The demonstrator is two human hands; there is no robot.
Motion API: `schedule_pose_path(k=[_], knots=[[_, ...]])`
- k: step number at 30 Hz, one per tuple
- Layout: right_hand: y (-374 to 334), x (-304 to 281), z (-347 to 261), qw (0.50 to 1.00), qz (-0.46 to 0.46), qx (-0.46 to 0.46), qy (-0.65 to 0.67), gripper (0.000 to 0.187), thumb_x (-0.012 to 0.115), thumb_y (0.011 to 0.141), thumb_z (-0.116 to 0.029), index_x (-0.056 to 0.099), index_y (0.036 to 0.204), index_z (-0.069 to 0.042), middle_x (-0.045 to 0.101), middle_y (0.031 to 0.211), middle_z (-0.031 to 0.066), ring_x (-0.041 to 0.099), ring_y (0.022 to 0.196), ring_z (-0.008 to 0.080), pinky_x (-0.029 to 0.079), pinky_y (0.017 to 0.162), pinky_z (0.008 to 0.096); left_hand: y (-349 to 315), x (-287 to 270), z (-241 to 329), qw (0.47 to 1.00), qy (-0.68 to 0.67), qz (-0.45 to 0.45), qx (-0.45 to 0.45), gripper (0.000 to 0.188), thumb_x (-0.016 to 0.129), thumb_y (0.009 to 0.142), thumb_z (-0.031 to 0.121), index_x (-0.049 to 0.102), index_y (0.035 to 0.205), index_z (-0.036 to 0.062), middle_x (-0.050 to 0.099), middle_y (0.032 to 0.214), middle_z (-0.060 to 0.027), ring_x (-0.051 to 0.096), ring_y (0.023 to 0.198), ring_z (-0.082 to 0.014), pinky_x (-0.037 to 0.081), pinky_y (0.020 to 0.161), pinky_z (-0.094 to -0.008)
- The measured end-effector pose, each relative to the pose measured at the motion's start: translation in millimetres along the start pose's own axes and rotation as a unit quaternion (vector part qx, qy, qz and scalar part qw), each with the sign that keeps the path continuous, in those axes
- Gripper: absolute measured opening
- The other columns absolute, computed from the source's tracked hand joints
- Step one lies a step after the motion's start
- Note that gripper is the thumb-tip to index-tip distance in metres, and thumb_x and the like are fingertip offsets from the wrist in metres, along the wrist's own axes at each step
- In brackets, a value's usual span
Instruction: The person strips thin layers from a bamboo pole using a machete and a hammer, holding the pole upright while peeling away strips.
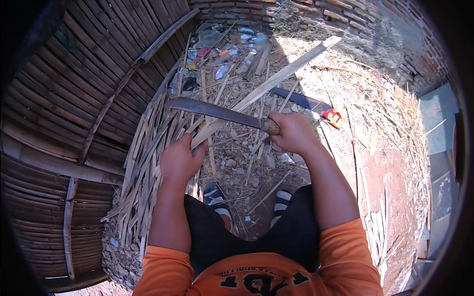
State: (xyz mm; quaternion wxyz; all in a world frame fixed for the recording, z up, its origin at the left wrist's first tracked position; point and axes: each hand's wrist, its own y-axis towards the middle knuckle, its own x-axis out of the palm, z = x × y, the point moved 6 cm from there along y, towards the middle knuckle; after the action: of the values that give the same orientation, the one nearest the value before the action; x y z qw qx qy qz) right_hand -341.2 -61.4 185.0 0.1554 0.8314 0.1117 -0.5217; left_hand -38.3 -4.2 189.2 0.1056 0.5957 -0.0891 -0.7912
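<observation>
At center frame, the right hand (296,133) clenches a machete (217,111) that, glancing, could cut the left hand (178,160) grasping the slat (283,76).

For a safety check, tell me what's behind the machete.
Behind the machete are the slat in the left hand and littered ground. Whatever it covers of both cannot be seen.

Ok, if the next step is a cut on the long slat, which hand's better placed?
Probably the right hand: its grip is on the machete, which crosses the slat in this view. The left hand holds the slat near its lower end, so seems better for steadying.
</observation>
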Motion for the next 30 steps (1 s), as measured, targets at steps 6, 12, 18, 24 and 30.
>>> schedule_pose_path(k=[6, 12, 18, 24, 30], knots=[[-5.1, -23.7, 72.2, 0.974, 0.091, 0.146, 0.148, 0.032, 0.077, 0.086, -0.027, 0.068, 0.105, -0.004, 0.070, 0.085, 0.0204, 0.069, 0.083, 0.0411, 0.052, 0.074, 0.0473, -2.7, -6.7, -12.0, 1.000, -0.001, -0.021, -0.013, 0.050, 0.077, 0.084, 0.053, 0.066, 0.085, 0.0039, 0.067, 0.073, -0.0200, 0.068, 0.071, -0.0425, 0.051, 0.064, -0.0522], [-4.5, -0.7, 9.2, 0.999, 0.012, 0.039, -0.012, 0.030, 0.077, 0.082, -0.026, 0.069, 0.106, -0.010, 0.072, 0.089, 0.0193, 0.070, 0.088, 0.0413, 0.054, 0.076, 0.0506, -3.1, -6.7, -0.2, 0.999, -0.034, -0.004, 0.023, 0.047, 0.070, 0.091, 0.051, 0.066, 0.089, 0.0037, 0.069, 0.077, -0.0213, 0.068, 0.076, -0.0443, 0.052, 0.067, -0.0534], [-12.6, -24.1, 15.8, 0.998, 0.034, 0.058, 0.000, 0.025, 0.077, 0.081, -0.027, 0.068, 0.099, -0.011, 0.072, 0.087, 0.0182, 0.069, 0.088, 0.0424, 0.054, 0.075, 0.0529, -4.6, -4.5, -10.4, 0.996, -0.079, 0.035, 0.033, 0.041, 0.060, 0.100, 0.043, 0.062, 0.096, 0.0026, 0.068, 0.082, -0.0230, 0.066, 0.078, -0.0461, 0.050, 0.068, -0.0549], [-11.6, -19.7, 20.5, 0.996, 0.062, 0.065, 0.006, 0.027, 0.077, 0.081, -0.027, 0.067, 0.100, -0.011, 0.071, 0.085, 0.0171, 0.069, 0.086, 0.0411, 0.054, 0.074, 0.0528, -0.7, 8.8, -18.7, 0.997, -0.069, 0.025, 0.005, 0.030, 0.061, 0.102, 0.033, 0.060, 0.106, 0.0032, 0.069, 0.087, -0.0231, 0.068, 0.081, -0.0459, 0.050, 0.070, -0.0563], [-10.3, -3.7, -6.8, 0.998, 0.051, -0.028, -0.030, 0.025, 0.077, 0.079, -0.022, 0.066, 0.098, -0.011, 0.070, 0.082, 0.0163, 0.069, 0.083, 0.0407, 0.054, 0.074, 0.0525, -0.4, 16.7, -2.9, 0.999, -0.026, -0.028, 0.017, 0.025, 0.059, 0.103, 0.030, 0.062, 0.107, 0.0054, 0.071, 0.093, -0.0215, 0.069, 0.083, -0.0441, 0.052, 0.070, -0.0551]])
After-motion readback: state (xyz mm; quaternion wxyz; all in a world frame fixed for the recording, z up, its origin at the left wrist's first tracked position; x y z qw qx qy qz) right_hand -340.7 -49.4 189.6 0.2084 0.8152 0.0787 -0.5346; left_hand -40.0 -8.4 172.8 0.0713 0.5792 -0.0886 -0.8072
